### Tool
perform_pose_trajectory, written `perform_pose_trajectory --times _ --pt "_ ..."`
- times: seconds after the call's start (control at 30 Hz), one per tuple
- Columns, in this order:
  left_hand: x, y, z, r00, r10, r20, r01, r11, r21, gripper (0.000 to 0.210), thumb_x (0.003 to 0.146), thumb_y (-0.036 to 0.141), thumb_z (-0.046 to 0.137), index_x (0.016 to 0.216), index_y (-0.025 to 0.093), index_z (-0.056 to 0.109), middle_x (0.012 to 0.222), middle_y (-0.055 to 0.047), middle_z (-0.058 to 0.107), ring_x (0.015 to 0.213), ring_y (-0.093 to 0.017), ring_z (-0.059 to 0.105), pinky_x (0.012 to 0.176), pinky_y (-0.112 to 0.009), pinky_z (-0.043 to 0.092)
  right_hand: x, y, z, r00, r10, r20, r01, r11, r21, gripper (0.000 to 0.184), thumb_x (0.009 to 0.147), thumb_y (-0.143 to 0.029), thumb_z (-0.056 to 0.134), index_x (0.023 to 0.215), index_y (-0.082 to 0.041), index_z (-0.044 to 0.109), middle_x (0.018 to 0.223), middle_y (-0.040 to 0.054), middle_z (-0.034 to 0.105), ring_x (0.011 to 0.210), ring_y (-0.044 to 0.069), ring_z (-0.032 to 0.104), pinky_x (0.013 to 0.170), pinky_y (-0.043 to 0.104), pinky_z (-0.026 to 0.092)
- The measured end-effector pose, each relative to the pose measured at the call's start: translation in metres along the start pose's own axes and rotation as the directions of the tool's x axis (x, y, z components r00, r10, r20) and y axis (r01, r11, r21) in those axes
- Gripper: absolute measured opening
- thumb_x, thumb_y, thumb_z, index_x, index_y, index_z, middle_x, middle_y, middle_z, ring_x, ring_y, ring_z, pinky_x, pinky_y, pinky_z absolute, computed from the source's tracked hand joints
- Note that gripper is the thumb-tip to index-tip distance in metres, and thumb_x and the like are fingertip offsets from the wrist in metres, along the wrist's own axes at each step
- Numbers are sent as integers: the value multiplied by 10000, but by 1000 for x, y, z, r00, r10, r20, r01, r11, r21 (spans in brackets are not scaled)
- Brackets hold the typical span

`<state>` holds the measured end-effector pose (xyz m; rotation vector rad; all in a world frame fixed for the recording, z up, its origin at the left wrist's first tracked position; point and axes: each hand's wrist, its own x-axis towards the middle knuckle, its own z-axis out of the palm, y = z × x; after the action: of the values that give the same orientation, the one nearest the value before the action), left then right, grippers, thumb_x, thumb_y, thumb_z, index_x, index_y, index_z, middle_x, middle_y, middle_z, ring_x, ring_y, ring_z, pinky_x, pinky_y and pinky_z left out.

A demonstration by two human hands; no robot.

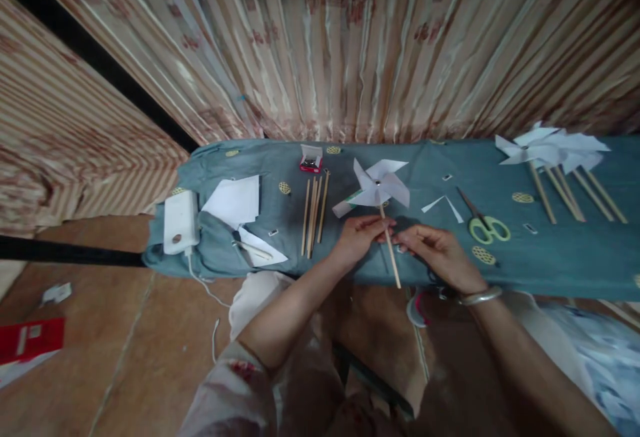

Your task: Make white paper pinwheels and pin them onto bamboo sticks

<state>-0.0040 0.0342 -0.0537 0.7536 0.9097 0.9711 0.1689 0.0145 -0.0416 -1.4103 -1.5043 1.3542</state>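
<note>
A white paper pinwheel [393, 189] on a thin wooden stick tilts over the middle of the cloth, a small pin head at its centre. My left hand [361, 236] is closed around the upper part of that stick, just below the paper blades. Beside the stick, my right hand [436, 250] has its thumb and fingers pinched together, with a bangle on the wrist. Whatever lies between those right fingertips is too small to make out. Partly behind the blades lies a pale tube-like item [344, 207] with some green on it.
Several wooden sticks [313, 217] lie left of the pinwheel, below a small red box [311, 159] with its lid up. Green-handled scissors [483, 224] and finished pinwheels [545, 140] are to the right. Paper sheets [237, 198] and a white power bank [180, 220] occupy the left end.
</note>
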Motion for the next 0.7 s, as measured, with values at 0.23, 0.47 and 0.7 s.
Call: perform_pose_trajectory --times 0.23,0.47,0.7 --pt "0 1 -3 999 -13 -29 13 1000 14 313 675 414 794 759 114 761 694 -40 673 617 -105 556 645 -247 428 2 3 30 958 78 275 -111 988 107 465 698 -644 726 673 -180 712 621 13 668 460 71 442 457 232 363" --pt "-1 0 -4 996 -16 -90 16 1000 -2 396 573 441 845 795 121 773 702 -36 691 590 -102 545 606 -244 414 7 5 32 964 99 247 -158 960 230 439 672 -611 766 658 -179 690 603 -1 668 443 57 478 445 209 398" --pt "-2 -2 -6 992 9 -128 -3 999 42 323 542 342 851 786 142 784 678 -22 700 602 -115 563 616 -247 431 10 4 30 952 137 273 -203 952 227 522 589 -685 774 604 -176 665 546 -10 643 437 66 511 431 205 425"
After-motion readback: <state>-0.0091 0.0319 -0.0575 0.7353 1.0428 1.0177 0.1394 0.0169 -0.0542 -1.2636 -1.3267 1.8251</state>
